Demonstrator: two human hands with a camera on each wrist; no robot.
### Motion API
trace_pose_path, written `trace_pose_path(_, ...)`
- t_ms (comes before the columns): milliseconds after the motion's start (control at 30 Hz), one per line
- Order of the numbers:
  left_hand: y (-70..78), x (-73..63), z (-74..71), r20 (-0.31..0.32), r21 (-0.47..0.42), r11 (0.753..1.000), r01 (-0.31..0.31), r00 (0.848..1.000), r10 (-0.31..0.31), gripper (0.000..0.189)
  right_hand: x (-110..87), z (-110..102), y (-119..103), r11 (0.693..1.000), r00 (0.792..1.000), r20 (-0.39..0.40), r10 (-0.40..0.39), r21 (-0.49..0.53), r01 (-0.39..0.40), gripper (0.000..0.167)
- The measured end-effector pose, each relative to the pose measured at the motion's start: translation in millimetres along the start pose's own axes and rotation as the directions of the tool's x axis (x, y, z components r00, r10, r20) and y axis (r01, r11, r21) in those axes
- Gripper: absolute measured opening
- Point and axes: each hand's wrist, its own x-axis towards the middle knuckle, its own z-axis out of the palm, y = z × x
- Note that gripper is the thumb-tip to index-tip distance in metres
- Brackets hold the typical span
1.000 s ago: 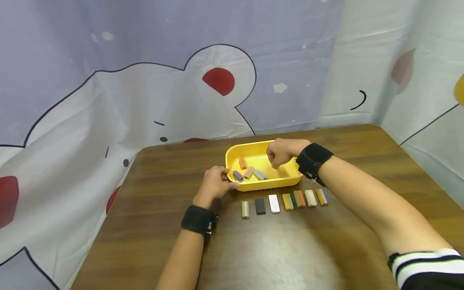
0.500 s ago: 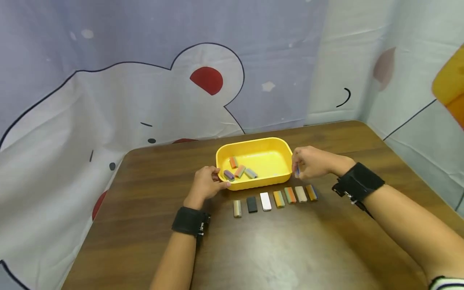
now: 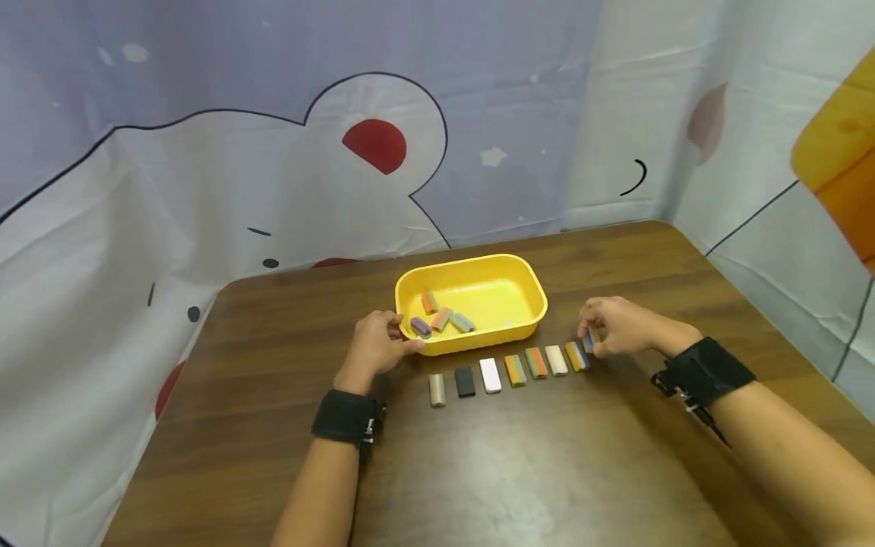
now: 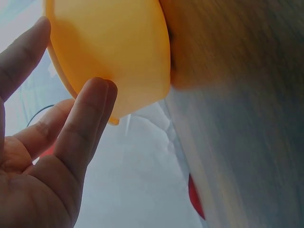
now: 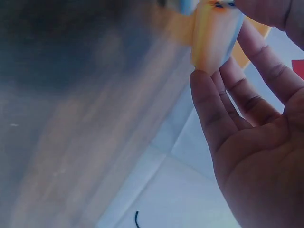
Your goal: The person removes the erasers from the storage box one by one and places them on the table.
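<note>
My right hand (image 3: 618, 327) pinches a small striped eraser (image 5: 216, 35) between thumb and fingertips, low over the table at the right end of a row. In the right wrist view this eraser has yellow, pale orange and blue bands. Right beside it lies a yellow-and-blue eraser (image 3: 577, 356). My left hand (image 3: 376, 342) holds the near left corner of a yellow tray (image 3: 472, 343), thumb at the front and fingers at the left rim. Inside the tray, toward its left, are a purple eraser (image 3: 421, 327), a blue-grey eraser (image 3: 462, 323) and orange-striped ones.
Along the tray's near side runs the rest of the row: a beige striped eraser (image 3: 437, 390), a black eraser (image 3: 465, 382), a white eraser (image 3: 490, 376) and several more. The wooden table (image 3: 478, 471) ends at a patterned curtain (image 3: 273, 175) behind.
My right hand has come out of the tray with an eraser and moved right and down to the row's right end. My left hand stays at the tray corner. The head view has shifted slightly.
</note>
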Motion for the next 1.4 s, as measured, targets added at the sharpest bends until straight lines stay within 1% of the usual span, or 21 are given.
trace_pose_path(233, -0.4, -0.3, -2.5, 0.002, 0.012, 1.0, -0.008, 1.0, 0.008, 0.064, -5.4, 11, 10, 0.999, 0.999, 0.026, 0.046, -0.007, -0.046, 0.028)
trace_pose_path(467, 0.7, -0.2, -0.5, 0.007, 0.015, 1.0, 0.002, 1.0, -0.002, 0.064, -9.5, 17, 14, 0.997, 0.997, 0.037, 0.071, -0.001, -0.071, 0.031)
trace_pose_path(700, 1.8, 0.4, -1.1, 0.012, 0.015, 1.0, 0.018, 1.0, -0.018, 0.063, -9.3, 19, 14, 0.996, 0.996, 0.042, 0.085, 0.008, -0.085, 0.035)
trace_pose_path(933, 2.8, 0.3, -1.3, 0.015, 0.02, 0.999, 0.034, 0.999, -0.034, 0.063, -8.7, 19, 14, 0.996, 0.996, 0.04, 0.085, 0.01, -0.085, 0.034)
trace_pose_path(1133, 2.8, 0.6, -1.3, 0.017, 0.028, 0.999, 0.034, 0.999, -0.035, 0.064, -9.0, 20, 14, 0.997, 0.996, 0.041, 0.081, 0.008, -0.082, 0.034)
trace_pose_path(1400, 1.3, 1.7, 0.2, 0.012, 0.029, 0.999, 0.023, 1.0, -0.023, 0.063, -7.7, 20, 14, 0.995, 0.994, 0.051, 0.102, 0.012, -0.102, 0.034)
